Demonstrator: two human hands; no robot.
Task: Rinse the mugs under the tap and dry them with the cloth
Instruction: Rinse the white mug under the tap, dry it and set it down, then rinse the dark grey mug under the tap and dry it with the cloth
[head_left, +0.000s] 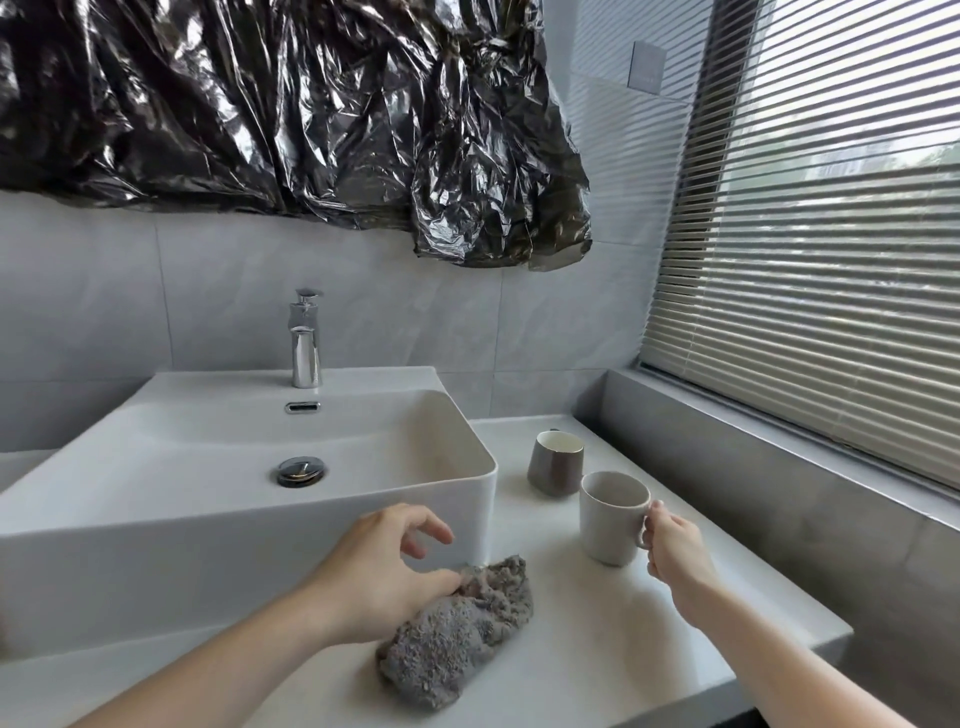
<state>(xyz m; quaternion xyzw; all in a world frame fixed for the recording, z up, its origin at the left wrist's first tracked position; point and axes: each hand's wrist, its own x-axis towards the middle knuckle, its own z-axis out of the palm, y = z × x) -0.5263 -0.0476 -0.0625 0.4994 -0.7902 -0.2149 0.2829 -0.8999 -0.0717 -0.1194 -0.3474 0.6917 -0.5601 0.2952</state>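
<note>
Counter (597, 623) white, runs right of a white basin (457, 452); chrome tap (305, 343) at the basin's back edge, drain plug (300, 470) in the bowl. Grey tiled wall behind, crinkled black plastic sheet (311, 114) hung on it; blinds (810, 249) over the window to the right. Right hand (675, 545) grips the handle of the white mug (610, 517), upright on the counter. Brown mug (555, 470) stands just behind it. Left hand (384, 566), fingers spread and relaxed, thumb touching the grey cloth (457, 618) bunched beside the basin front.
</note>
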